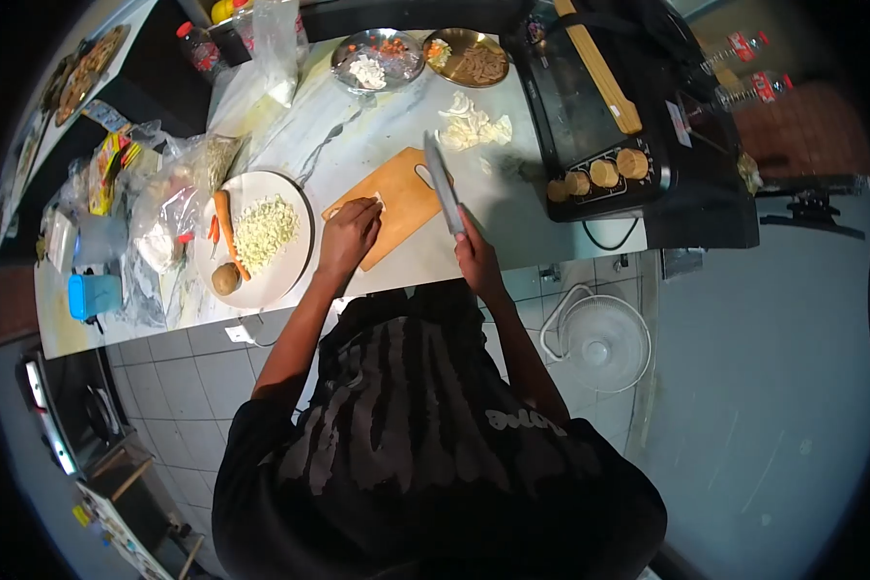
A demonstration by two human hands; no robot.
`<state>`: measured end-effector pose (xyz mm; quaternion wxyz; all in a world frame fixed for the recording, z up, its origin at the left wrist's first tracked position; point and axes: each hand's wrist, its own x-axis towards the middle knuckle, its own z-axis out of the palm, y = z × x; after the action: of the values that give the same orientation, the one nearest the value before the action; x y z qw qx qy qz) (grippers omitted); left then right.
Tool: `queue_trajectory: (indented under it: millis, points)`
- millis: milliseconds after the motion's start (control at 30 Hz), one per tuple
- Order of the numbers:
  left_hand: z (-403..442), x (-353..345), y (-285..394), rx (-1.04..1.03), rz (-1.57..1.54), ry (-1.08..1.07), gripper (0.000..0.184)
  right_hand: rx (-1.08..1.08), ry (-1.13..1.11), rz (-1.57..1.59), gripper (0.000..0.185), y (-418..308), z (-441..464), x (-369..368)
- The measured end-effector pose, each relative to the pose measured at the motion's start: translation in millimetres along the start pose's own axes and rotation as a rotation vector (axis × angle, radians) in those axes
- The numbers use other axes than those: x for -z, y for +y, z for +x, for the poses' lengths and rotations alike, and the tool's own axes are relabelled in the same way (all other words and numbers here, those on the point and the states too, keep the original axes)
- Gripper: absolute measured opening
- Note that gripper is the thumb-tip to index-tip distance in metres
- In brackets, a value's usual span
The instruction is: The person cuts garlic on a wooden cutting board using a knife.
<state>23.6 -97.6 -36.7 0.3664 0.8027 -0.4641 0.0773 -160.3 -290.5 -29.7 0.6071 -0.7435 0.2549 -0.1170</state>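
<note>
A wooden cutting board (411, 208) lies tilted on the counter in front of me. My left hand (350, 232) rests on its left part, fingers curled down and together. A bit of something white shows at those fingertips; what they hold is mostly hidden. My right hand (476, 253) is closed around the handle of a kitchen knife (442, 184), whose blade points away from me over the board's right edge. Near the blade, a small white piece (422, 174) sits at the board's far end. Beyond it is a pile of pale peelings or leaves (472, 128).
Left of the board stands a large plate (295, 266) with chopped pale vegetable, carrots and a round brown item. Two metal plates (340, 79) (498, 79) of cut food are at the back. A black appliance with knobs (604, 198) borders the right; plastic bags (169, 208) crowd the left.
</note>
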Motion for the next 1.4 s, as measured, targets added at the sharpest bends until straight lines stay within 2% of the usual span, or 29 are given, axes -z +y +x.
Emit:
queue_trajectory:
  millis: [67, 100, 167, 333, 400, 500, 633, 800, 867, 1033, 1100, 1233, 1300, 1400]
  points:
    - [-3.7, -7.4, 12.2, 0.066, 0.014, 0.095, 0.018, 0.02, -0.153, -0.324, 0.046, -15.4, -9.1, 2.0]
    - [-4.8, -10.3, 17.4, 0.079, 0.035, 0.137, 0.017, 0.023, -0.17, -0.328, 0.046, -17.4, -13.6, -0.9]
    - [-7.0, -14.2, 21.8, 0.11, 0.065, 0.189, 0.016, 0.376, -0.165, -0.366, 0.047, -20.9, -22.1, -10.0]
    - [-8.5, -14.9, 23.8, 0.175, 0.037, 0.189, 0.015, 0.296, -0.267, -0.218, 0.049, -29.2, -39.1, -19.0]
    - [-9.0, -15.2, 21.9, 0.201, 0.024, 0.183, 0.015, 0.122, -0.317, -0.223, 0.049, -29.1, -42.2, -20.4]
    - [-9.8, -19.2, 19.8, 0.219, 0.05, 0.169, 0.016, 0.218, -0.3, -0.307, 0.047, -25.3, -43.9, -19.6]
    - [-7.2, -15.4, 20.4, 0.2, 0.1, 0.171, 0.016, 0.115, -0.31, -0.259, 0.051, -23.1, -49.0, -16.8]
    - [-4.3, -8.9, 24.2, 0.172, 0.096, 0.149, 0.014, 0.212, -0.259, -0.267, 0.048, -18.4, -53.9, -23.8]
    - [-3.6, -6.7, 26.9, 0.3, 0.06, 0.155, 0.013, 0.155, -0.264, -0.265, 0.05, -22.6, -54.6, -24.4]
    - [-1.3, 5.0, 11.3, 0.072, 0.074, 0.062, 0.016, 0.074, -0.264, -0.357, 0.054, -30.4, -60.6, -32.2]
    - [0.5, 5.4, 4.3, -0.016, 0.11, 0.014, 0.018, 0.237, -0.173, -0.392, 0.057, -25.7, -61.5, -38.5]
    - [3.4, 2.7, -2.1, -0.126, 0.143, 0.024, 0.015, 0.153, -0.196, -0.365, 0.057, -20.8, -68.3, -47.6]
    - [3.5, 1.3, -3.6, -0.129, 0.142, 0.018, 0.016, 0.42, -0.071, -0.548, 0.06, -14.2, -70.1, -53.7]
    - [3.4, 0.5, -5.9, -0.125, 0.137, 0.012, 0.017, 0.328, -0.114, -0.529, 0.065, -12.2, -72.3, -57.2]
